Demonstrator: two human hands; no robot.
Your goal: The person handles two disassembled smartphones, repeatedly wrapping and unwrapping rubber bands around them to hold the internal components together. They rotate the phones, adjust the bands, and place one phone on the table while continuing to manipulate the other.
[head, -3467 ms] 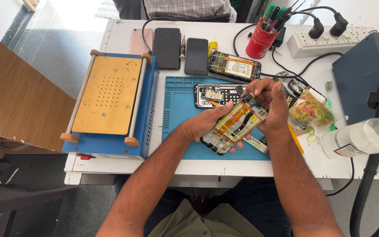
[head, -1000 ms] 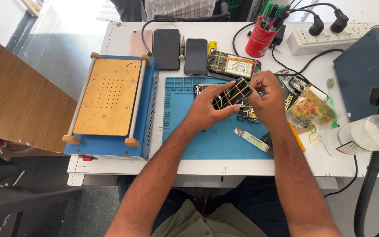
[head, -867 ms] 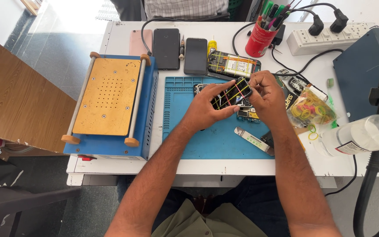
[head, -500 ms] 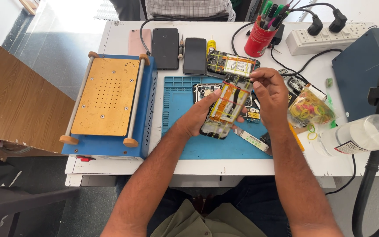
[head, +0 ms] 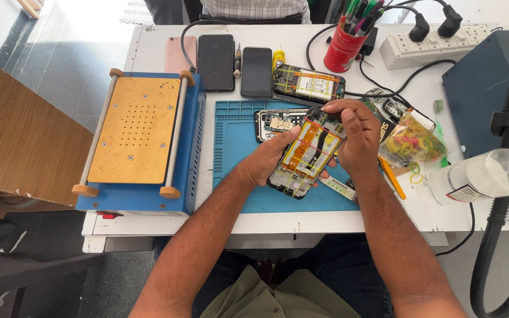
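Cradling opened phone [head: 307, 154] in left hand [head: 264, 162], right hand [head: 354, 136] pinching top edge; both closed on it. Light, stiff, likely fragile; best gripped by frame edges.

Three closed phones [head: 257, 72], three opened phones [head: 307, 152], one red pen cup [head: 341, 48].

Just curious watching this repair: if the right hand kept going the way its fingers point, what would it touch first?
The right hand points up-left, fingers already on the opened phone. Past that, likely the phone part on the blue mat, though depth is unclear.
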